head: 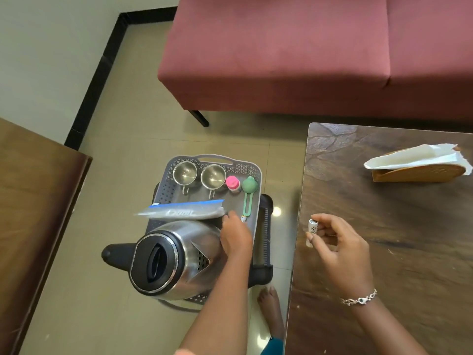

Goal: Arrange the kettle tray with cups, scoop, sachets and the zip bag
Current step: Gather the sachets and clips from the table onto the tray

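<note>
My left hand (236,238) grips the zip bag (183,210) over the tray (256,175), beyond the kettle (174,260); my right hand (341,249) pinches sachets (312,226) at the table's (384,201) left edge.

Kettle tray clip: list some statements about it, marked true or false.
The steel cups stand side by side at the tray's far end. True.
The green scoop lies on the floor. False: it lies on the tray, beside the pink-capped bottle.
The right hand pinches a white sachet at the wooden table's edge. True.
The kettle's lid stands open. False: it is closed.
The left hand holds a cup. False: it holds the zip bag's end.
</note>
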